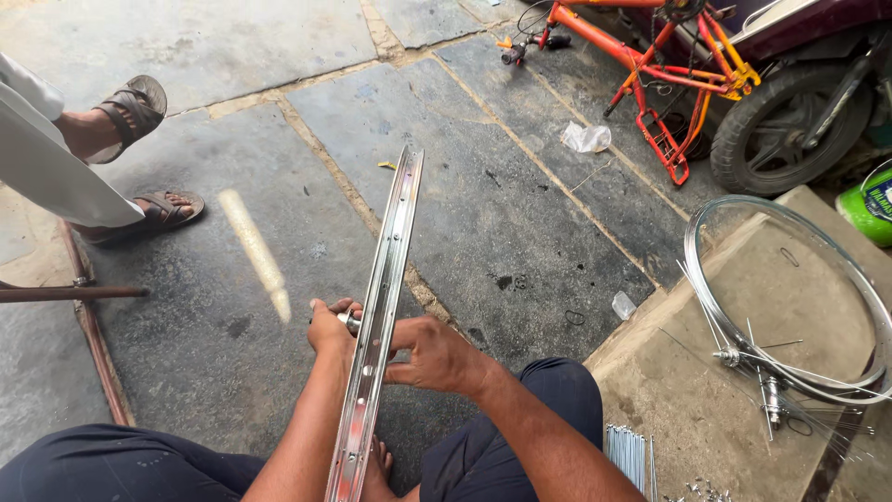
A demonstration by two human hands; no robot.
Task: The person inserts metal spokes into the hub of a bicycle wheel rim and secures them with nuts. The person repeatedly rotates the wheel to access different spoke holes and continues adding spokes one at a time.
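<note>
A shiny metal bicycle rim (390, 270) stands on edge between my knees, seen edge-on and running from my lap out over the stone floor. My left hand (332, 327) is on the rim's left side with its fingers closed around a small metal part, probably a hub, pressed against the rim. My right hand (432, 353) grips the rim from the right, thumb and fingers wrapped on its edge. My bare foot (376, 469) rests under the rim's near end.
A second rim with hub and loose spokes (790, 307) lies on a raised stone slab at right, beside a bundle of spokes (627, 451). An orange bicycle frame (664, 74) and a scooter wheel (790, 125) stand beyond. A person's sandalled feet (139, 158) are at left.
</note>
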